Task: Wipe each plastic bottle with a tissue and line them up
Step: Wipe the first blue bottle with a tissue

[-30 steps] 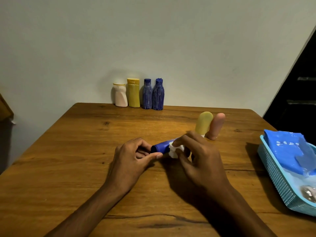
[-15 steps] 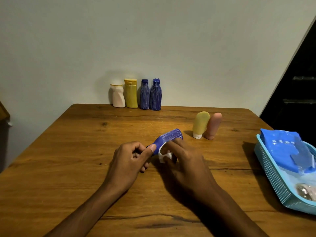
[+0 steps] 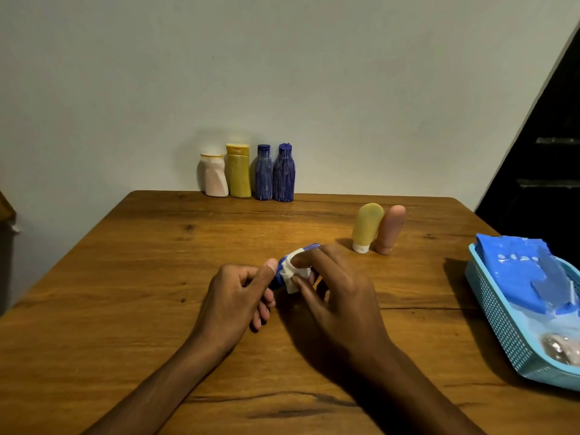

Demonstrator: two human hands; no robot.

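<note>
Centrally, above the table [image 3: 131, 277], our left hand [image 3: 233, 304] gripped one end of the blue tube [image 3: 277, 279], thumb pressed along its side and the other fingers curled beneath. Our right hand [image 3: 334, 296] pinched the tissue [image 3: 290, 273] round the same tube, forefinger over the top and thumb below; the tube's far tip [image 3: 310, 246] showed just beyond that forefinger. Most of the tube was covered by tissue and fingers.

At the back edge, against the wall, four bottles stood upright in a row, close together: a white bottle [image 3: 215, 175], a yellow bottle [image 3: 238, 171], then two dark blue bottles [image 3: 263, 172] [image 3: 284, 172]. To the right of our hands, a yellow tube [image 3: 367, 227] and a pink tube [image 3: 390, 229] stood cap-down, touching each other. A light blue basket [image 3: 502, 324] sat at the table's right edge, holding a blue packet [image 3: 527, 271].
</note>
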